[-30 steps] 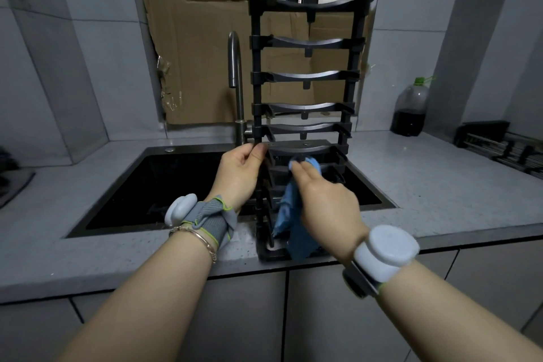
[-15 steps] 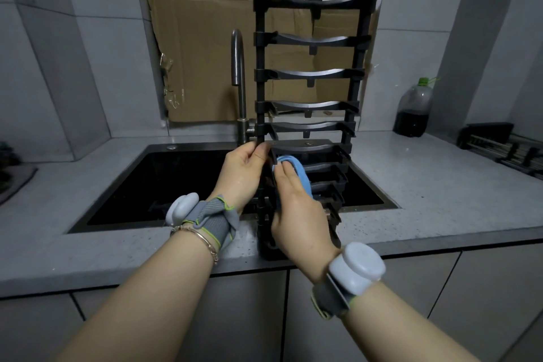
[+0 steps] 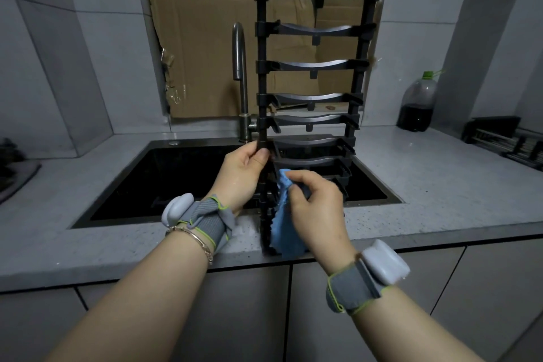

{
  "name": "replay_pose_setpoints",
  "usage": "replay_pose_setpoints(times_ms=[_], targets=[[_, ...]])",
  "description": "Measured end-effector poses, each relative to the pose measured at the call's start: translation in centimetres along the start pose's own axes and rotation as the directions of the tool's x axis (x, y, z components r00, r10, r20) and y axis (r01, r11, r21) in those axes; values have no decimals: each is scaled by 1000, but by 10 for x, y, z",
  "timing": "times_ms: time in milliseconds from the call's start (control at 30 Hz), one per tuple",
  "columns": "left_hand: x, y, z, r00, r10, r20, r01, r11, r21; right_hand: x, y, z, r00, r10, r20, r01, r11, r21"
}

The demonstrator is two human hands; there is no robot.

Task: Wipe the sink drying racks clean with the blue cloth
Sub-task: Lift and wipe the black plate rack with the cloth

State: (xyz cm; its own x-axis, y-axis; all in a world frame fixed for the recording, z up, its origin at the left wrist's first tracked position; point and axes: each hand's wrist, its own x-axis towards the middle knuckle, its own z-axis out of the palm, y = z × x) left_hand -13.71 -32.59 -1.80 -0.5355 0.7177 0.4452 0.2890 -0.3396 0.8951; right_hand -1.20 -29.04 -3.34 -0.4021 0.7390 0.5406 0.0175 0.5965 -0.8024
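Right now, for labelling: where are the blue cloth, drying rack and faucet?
blue cloth [image 3: 285, 235]: head view, hanging lower part.
drying rack [image 3: 320, 64]: head view, curved rung.
faucet [image 3: 244, 100]: head view, upright pipe.

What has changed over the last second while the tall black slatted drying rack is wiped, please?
The right hand, pinching the blue cloth, swept left along a lower slat, then dropped to the slat beneath, close to the left post. The left hand kept its grip on the left post of the black drying rack, which stayed upright on the grey countertop.
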Motion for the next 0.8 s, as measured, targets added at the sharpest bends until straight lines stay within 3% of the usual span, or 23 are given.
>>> replay_pose_setpoints(times_ms=[167, 300, 433, 500, 633, 733, 800], targets=[[-6, 0, 0, 999, 1, 46, 2, 998, -62, 7, -7, -7, 976, -179, -127, 158, 974, -161], [-13, -7, 3, 1000, -7, 22, 9, 998, -61, 11, -4, 10, 962, -250, -106, 239, 965, -112], [-23, -23, 9, 997, -72, -26, 70, 995, -73, 9, -2, 17, 994, -36, -101, 46, 995, 92], [-22, -24, 11, 994, -93, -54, 87, 991, -98, 9, -4, 16, 996, 20, -87, -10, 994, 111], [-20, -21, 9, 996, -78, -39, 77, 996, -37, 16, -12, 11, 1000, 10, -15, -12, 990, -141], [-22, -23, 9, 997, -62, -51, 62, 998, 1, 17, -4, -1, 994, 7, 113, 44, 895, -445], [-23, -23, 10, 996, -63, -57, 63, 998, 1, 13, 3, -8, 994, -100, 48, 111, 894, -434]])
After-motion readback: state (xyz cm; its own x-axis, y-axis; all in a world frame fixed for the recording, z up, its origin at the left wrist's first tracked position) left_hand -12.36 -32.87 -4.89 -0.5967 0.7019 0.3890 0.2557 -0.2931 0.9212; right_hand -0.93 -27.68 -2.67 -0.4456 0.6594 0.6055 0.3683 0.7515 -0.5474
